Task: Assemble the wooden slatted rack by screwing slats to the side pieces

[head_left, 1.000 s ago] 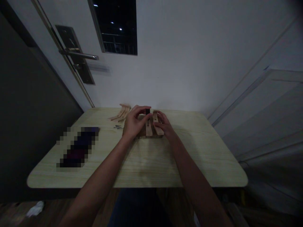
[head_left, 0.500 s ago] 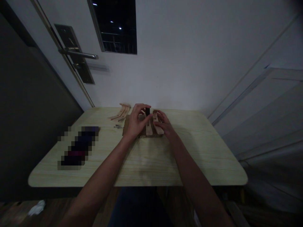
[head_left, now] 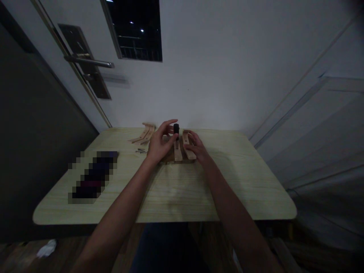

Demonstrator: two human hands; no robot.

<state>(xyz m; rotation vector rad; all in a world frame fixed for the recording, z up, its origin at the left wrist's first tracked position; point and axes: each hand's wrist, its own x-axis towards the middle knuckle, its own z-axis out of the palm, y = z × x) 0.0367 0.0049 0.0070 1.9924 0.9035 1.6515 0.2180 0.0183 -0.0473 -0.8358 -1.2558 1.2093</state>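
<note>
My left hand (head_left: 161,144) is closed on the black handle of a short upright tool (head_left: 176,129), which looks like a stubby screwdriver. Its thumb and a finger are at the handle, while the index finger reaches past the top. Below the tool lies a narrow pale wooden piece (head_left: 178,153) on a darker brown board (head_left: 167,158). A second pale wooden piece (head_left: 189,152) lies to its right, tilted slightly, gripped along its edge by my right hand (head_left: 198,147). The tool's tip is too small and dark to make out.
Angled wooden pieces (head_left: 145,133) lie at the back left of the table (head_left: 182,201). Several screws (head_left: 140,151) rest left of the board. A pixelated dark object (head_left: 95,175) sits on the left side. Behind the table stands a white door with a metal handle (head_left: 93,62).
My left index finger has lifted off the tool's top, uncovering more of the black handle. My right hand stays on its wooden piece. The camera view has shifted slightly.
</note>
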